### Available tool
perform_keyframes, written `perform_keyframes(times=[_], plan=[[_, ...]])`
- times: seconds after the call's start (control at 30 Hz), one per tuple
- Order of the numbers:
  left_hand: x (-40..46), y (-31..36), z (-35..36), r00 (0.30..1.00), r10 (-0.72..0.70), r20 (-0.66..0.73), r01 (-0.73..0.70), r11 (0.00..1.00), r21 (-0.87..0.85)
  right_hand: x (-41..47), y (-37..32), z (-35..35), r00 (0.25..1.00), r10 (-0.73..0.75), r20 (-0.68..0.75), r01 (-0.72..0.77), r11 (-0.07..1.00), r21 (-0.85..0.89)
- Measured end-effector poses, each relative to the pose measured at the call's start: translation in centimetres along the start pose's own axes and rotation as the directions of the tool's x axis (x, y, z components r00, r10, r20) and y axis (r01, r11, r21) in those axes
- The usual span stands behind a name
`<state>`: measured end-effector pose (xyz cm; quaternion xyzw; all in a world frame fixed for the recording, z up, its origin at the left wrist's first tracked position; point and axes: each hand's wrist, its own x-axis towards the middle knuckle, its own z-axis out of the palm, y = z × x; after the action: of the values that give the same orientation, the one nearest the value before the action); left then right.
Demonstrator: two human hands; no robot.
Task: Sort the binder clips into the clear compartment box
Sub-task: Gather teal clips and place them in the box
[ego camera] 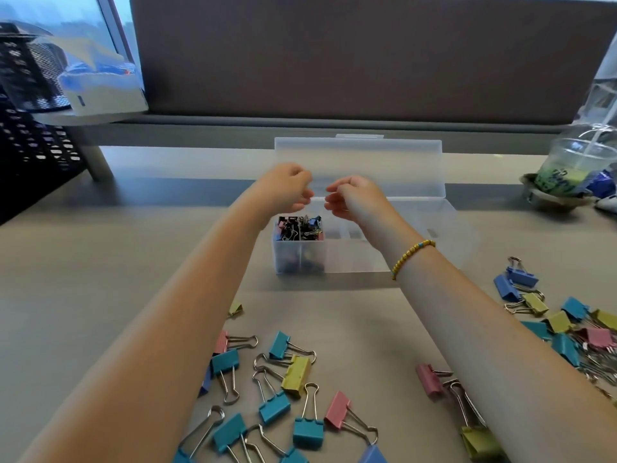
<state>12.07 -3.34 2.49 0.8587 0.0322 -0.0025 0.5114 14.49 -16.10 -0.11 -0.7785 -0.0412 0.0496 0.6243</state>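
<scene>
The clear compartment box [354, 259] stands in the middle of the table with its lid [359, 158] raised at the back. Its leftmost compartment is full of small binder clips [300, 228]; the other compartments look bare. My left hand [287, 188] and right hand [354, 202] hover close together just above that filled compartment. Their fingers are loosely curled and point toward each other, and I see nothing between them. Larger coloured binder clips [283, 396] lie loose on the table in front of the box.
A second heap of coloured clips [567, 325] lies at the right. A plastic cup with a green drink [567, 168] stands at the back right. A black mesh organiser [30, 128] and a monitor stand [93, 152] are at the back left. A dark partition closes off the back.
</scene>
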Motion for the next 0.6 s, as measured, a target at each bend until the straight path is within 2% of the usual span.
perform_keyframes(times=[0.07,0.1,0.17,0.23,0.33,0.47,0.6], plan=[[-0.2,-0.6,-0.9,0.990,0.121,-0.070,-0.108,0.980,0.165,-0.4,0.0,-0.1,0.997,-0.063,0.044,0.069,0.986,-0.153],[-0.4,-1.0,-1.3,0.985,0.167,-0.053,-0.147,0.952,0.269,-0.6,0.0,-0.1,0.992,-0.098,0.074,0.114,0.960,-0.257],[-1.1,-1.8,-1.6,0.981,0.188,0.053,-0.190,0.852,0.488,-1.0,0.1,0.1,0.977,-0.146,0.158,0.204,0.859,-0.469],[-1.3,-2.6,-1.4,0.976,0.177,0.124,-0.216,0.759,0.615,-1.3,0.2,0.3,0.954,-0.138,0.266,0.281,0.723,-0.632],[-1.4,-3.1,-1.0,0.971,0.212,0.108,-0.232,0.736,0.636,-1.9,-0.2,0.5,0.942,-0.144,0.304,0.329,0.585,-0.741],[-1.1,-3.4,-0.9,0.966,0.256,0.034,-0.215,0.725,0.654,-2.1,-1.0,0.2,0.952,-0.169,0.257,0.307,0.568,-0.763],[-0.8,-4.1,-0.7,0.969,0.244,0.039,-0.202,0.692,0.693,-2.6,-0.9,0.1,0.947,-0.193,0.257,0.321,0.552,-0.769]])
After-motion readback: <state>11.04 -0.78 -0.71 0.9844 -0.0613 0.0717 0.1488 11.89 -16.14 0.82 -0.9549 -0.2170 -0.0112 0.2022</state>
